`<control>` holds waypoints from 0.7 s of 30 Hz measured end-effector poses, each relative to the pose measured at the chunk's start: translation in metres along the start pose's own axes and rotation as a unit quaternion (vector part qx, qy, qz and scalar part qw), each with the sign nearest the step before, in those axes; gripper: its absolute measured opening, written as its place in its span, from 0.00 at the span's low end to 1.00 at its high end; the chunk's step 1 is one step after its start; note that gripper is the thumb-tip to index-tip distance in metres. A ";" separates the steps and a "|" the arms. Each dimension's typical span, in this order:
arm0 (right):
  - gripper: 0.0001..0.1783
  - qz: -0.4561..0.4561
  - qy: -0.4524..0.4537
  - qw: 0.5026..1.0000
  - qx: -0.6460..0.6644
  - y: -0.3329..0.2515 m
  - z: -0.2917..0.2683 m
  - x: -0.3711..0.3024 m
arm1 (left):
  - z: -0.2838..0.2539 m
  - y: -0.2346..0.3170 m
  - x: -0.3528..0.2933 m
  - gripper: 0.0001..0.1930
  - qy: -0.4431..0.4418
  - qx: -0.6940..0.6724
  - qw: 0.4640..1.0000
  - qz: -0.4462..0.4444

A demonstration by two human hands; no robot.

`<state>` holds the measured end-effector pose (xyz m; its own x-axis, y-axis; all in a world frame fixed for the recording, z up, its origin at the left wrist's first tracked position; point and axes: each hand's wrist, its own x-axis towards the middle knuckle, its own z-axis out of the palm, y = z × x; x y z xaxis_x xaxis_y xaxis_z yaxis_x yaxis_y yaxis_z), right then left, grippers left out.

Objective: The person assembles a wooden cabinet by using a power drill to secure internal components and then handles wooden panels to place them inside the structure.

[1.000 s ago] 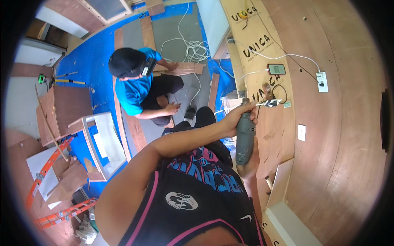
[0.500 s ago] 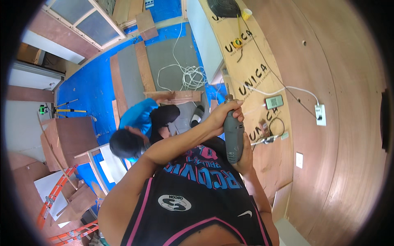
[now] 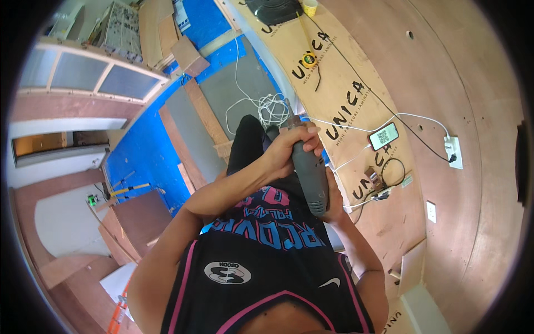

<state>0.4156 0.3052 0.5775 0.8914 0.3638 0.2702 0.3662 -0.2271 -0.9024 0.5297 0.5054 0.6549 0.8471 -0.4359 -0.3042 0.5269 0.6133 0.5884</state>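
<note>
Since the earlier frame, the dark grey-green, cylindrical power tool (image 3: pixel 311 178) was shifted leftward, farther from the lit, rectangular smartphone (image 3: pixel 384 136), and its thin metal bit (image 3: pixel 288 108) was tilted more toward the upper left. By this, the tool was probably only being repositioned; no contact of the bit could be confirmed. Its front was wrapped by the curled fingers of the left hand (image 3: pixel 290 146). Its rear was touched by the right hand (image 3: pixel 335 201), whose hidden fingers' closure could not be told.
</note>
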 end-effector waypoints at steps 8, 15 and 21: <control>0.59 -0.076 0.088 0.991 -0.062 0.000 0.016 0.049 | -0.023 0.035 0.035 0.61 -0.053 -0.169 0.984 -0.023; 0.67 -0.008 -0.023 0.977 -0.210 0.030 0.072 0.129 | -0.134 0.094 0.093 0.18 0.071 -0.057 0.991 -0.100; 0.67 0.143 0.117 0.968 -0.168 0.054 0.201 0.203 | -0.214 0.163 0.154 0.18 -0.025 0.041 0.977 -0.209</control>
<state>0.5627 0.5488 0.5156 0.9908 0.0374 0.1302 0.1275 -0.5830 -0.8024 0.7610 0.6797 0.5440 0.5535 -0.6699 -0.4949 0.8169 0.3211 0.4791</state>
